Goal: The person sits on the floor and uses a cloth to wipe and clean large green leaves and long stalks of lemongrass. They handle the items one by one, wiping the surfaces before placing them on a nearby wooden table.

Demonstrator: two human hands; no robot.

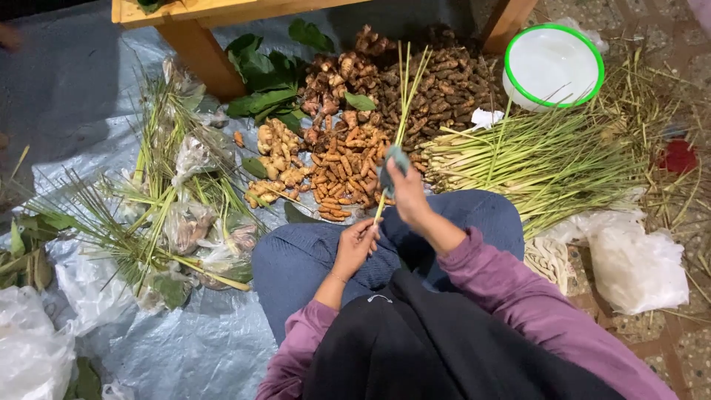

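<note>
Lemongrass stalks (pixel 401 104) stand upright, the left hand (pixel 355 244) pinching their base, the right hand (pixel 404 189) closed round a grey-green cloth (pixel 392 167) mid-stalk, above the grey tarpaulin (pixel 215 348).

Judged: wiping step; next, slide the cloth upward.

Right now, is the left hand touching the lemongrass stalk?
Touching. The head view shows the left hand pinching the lower end of the lemongrass stalk, with no gap; the right hand grips it higher up.

One head-worn camera looks steeply down from above over the seated person's lap (pixel 385 244), close in, facing the floor sheet (pixel 207 341) ahead.
</note>
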